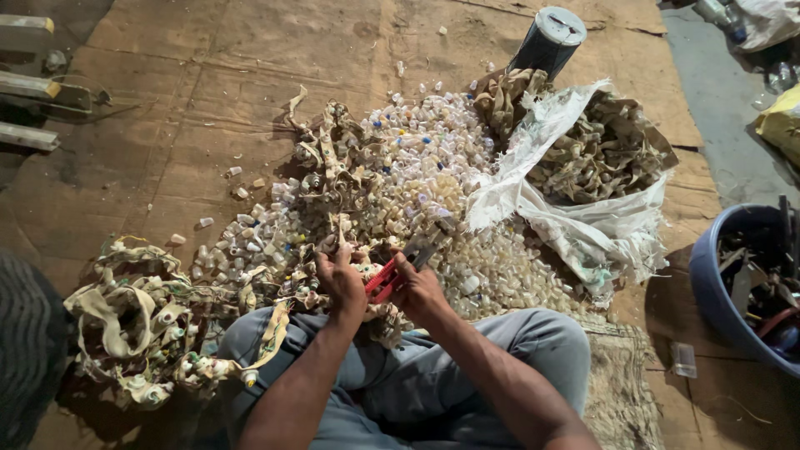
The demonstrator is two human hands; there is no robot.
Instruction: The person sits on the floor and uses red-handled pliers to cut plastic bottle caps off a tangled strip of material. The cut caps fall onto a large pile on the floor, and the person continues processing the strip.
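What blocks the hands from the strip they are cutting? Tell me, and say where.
Nothing visible does. The left hand already grips the strip running over the lap, and the right hand holds the red cutters right beside it. The pile of small caps lies just beyond them.

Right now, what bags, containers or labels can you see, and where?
White sack: right of the pile, torn open, full of tan strips.
Blue tub: far right, round, holds scrap.
Dark canister: top, cylindrical, grey lid.
Yellow bag: right edge.
No labels or screens.

A floor-level scrap-sorting workshop: flattened cardboard [208,75], a heap of plastic caps [417,167], a woven sack [583,225].
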